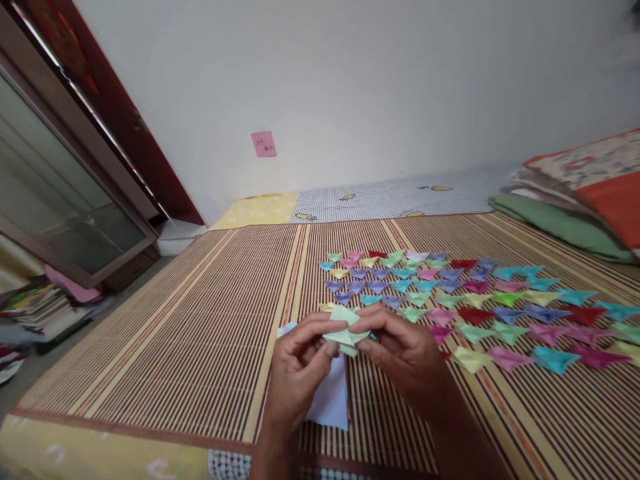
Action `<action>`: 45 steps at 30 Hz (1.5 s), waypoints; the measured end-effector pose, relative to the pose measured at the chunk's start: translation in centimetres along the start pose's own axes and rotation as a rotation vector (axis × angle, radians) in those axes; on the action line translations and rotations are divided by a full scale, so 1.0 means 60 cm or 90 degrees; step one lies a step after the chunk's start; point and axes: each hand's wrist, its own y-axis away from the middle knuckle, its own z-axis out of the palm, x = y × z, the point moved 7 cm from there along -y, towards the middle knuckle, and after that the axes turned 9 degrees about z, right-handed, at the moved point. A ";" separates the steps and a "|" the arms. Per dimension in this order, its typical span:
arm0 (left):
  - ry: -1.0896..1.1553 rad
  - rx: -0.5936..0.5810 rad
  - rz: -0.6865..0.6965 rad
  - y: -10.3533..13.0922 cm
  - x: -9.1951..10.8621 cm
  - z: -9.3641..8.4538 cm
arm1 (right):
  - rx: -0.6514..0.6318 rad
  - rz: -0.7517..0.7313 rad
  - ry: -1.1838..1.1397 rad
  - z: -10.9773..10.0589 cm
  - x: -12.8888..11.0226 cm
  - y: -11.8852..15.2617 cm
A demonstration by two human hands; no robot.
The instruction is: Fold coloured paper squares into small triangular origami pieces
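Note:
A pale green folded paper [346,333] is held up between both my hands, over the near middle of a striped mat. My left hand [300,360] pinches its left side between thumb and fingers. On the right side, the thumb and fingertips of my right hand [400,347] grip it too. Beneath my left hand lies a stack of pale lavender and blue paper sheets [330,397], partly covered by the hand. Rows of small folded paper pieces [473,360] in many colours spread over the mat to the right and beyond my hands.
The striped bamboo mat [165,340] covers a bed against a white wall [350,93]. A pink note [263,143] is stuck on the wall. Folded bedding [565,227] is piled at the far right. At left stand a glass-paneled door [65,160] and a stack of books [37,300].

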 end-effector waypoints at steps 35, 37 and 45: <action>-0.162 0.055 0.111 0.002 0.024 0.000 | 0.081 0.034 0.003 0.000 0.012 0.006; -0.163 0.050 0.100 0.001 0.025 0.002 | 0.097 0.021 0.004 -0.001 0.010 0.005; -0.098 0.164 0.036 0.008 0.012 0.005 | 0.141 0.008 0.014 0.007 0.010 0.005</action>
